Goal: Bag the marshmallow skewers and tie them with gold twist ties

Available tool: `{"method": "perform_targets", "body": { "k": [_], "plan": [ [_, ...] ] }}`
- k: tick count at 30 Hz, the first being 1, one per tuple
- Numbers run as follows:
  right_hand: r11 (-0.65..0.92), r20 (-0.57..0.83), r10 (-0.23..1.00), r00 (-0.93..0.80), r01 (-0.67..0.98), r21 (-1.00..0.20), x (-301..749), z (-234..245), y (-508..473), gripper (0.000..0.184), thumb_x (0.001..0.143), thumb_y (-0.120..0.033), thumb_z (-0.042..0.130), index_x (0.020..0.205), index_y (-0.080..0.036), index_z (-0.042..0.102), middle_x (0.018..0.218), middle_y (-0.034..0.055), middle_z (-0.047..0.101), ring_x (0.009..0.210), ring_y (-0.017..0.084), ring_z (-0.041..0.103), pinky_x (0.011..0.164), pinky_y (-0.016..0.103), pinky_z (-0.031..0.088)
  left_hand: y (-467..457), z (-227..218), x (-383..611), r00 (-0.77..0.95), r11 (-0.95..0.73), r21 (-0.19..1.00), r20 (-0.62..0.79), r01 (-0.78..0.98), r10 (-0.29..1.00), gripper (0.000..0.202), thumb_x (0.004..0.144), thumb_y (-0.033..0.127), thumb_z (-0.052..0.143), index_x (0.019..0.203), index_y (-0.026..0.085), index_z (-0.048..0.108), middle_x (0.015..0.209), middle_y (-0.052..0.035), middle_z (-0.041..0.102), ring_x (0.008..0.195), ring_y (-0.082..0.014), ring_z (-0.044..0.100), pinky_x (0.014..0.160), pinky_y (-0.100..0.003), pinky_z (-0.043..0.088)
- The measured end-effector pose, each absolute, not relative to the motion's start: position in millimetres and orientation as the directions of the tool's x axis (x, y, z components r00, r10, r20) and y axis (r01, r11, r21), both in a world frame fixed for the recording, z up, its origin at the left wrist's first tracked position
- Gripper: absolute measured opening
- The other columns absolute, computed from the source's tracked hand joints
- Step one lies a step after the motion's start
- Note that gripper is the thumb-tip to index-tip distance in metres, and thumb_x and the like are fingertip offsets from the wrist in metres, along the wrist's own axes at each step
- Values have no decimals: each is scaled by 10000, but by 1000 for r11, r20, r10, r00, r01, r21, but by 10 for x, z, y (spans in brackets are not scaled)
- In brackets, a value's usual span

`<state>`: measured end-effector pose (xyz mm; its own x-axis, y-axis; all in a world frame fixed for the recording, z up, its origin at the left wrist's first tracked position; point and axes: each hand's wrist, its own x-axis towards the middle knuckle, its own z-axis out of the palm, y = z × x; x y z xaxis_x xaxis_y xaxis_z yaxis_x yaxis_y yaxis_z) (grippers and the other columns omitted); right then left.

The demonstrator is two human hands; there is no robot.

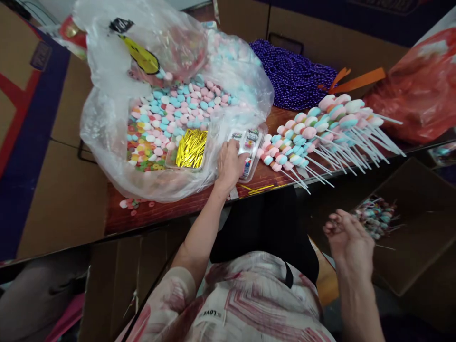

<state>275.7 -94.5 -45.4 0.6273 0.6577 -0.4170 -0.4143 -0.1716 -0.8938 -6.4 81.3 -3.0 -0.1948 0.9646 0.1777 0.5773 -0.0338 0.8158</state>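
My left hand (230,164) rests on the table edge, its fingers curled against a clear plastic box (249,147) and the large plastic bag (114,128) of pastel candies. What the fingers hold, if anything, is hidden. A small tray of gold twist ties (191,148) lies inside the bag just left of that hand. My right hand (347,237) hangs low over a cardboard box (416,223), fingers loosely spread, holding nothing. Wrapped candy skewers (375,218) lie in that box. A pile of pastel marshmallow skewers (320,130) lies on the table.
Purple bead strings (292,76) with an orange ribbon (356,80) lie at the back. A red plastic bag (420,90) sits at the far right. Loose candies (130,204) are scattered near the table's front edge. Cardboard boxes (57,190) stand to the left.
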Motion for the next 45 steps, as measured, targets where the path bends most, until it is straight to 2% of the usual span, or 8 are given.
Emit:
{"method": "perform_targets", "body": {
  "k": [6,11,14,18,24,33,39,45],
  "plan": [
    [-198,-292,831,473,-239,-950,2026,-282,-761,301,715,-372,809,904,-165,698,680,-4,656,544,92,556,494,218,438,930,-92,-168,-176,-64,873,169,484,970,125,818,185,667,698,201,633,680,-7,604,703,-170,558,687,-281,382],
    [-147,-150,965,217,-29,-989,1599,-67,-533,232,858,-378,694,976,-178,702,748,10,683,601,103,587,549,235,483,665,68,-166,-315,-13,995,-19,-100,949,119,810,288,711,745,189,705,701,11,646,662,-114,552,601,-218,434],
    [-82,-95,980,173,-82,-993,1306,19,-377,282,823,-375,734,1033,-194,686,860,28,711,689,128,624,549,236,489,341,217,-50,-220,114,813,-284,-571,933,112,775,275,763,775,180,703,830,-1,704,683,-89,592,633,-208,484],
    [-16,-59,968,242,-173,-985,1003,-3,-272,230,796,-336,763,971,-200,699,886,20,718,764,142,635,644,258,517,-51,279,122,-45,265,589,-458,-764,888,115,765,243,778,789,152,713,787,1,702,670,-75,613,647,-202,488],
    [-53,-99,977,191,-232,-971,1144,-83,-321,123,824,-292,737,784,-186,691,701,-38,613,629,89,502,610,228,432,-236,196,150,9,314,508,-515,-802,857,164,684,192,853,809,146,757,884,-36,767,801,-120,688,728,-228,498],
    [-35,-61,980,189,-137,-990,1248,-70,-432,165,862,-369,703,842,-205,713,782,-13,666,696,122,541,667,253,461,-251,90,344,-194,130,655,-398,-744,897,312,531,289,948,703,146,731,717,3,711,687,-104,643,744,-260,502],
    [-43,-100,958,269,-212,-976,1211,-140,-378,303,877,-412,683,689,-184,615,647,-37,537,609,94,446,565,221,391,-267,45,366,-202,114,699,-354,-706,913,375,594,447,908,735,156,717,753,-7,716,690,-103,640,715,-246,515],
    [-40,-30,967,251,37,-999,1364,-105,-349,409,912,-457,626,629,-181,519,601,-47,423,573,87,365,521,230,317,-224,139,195,-189,157,688,-399,-708,897,303,600,316,911,710,167,672,749,12,702,716,-100,655,729,-231,525]
  ]
}}
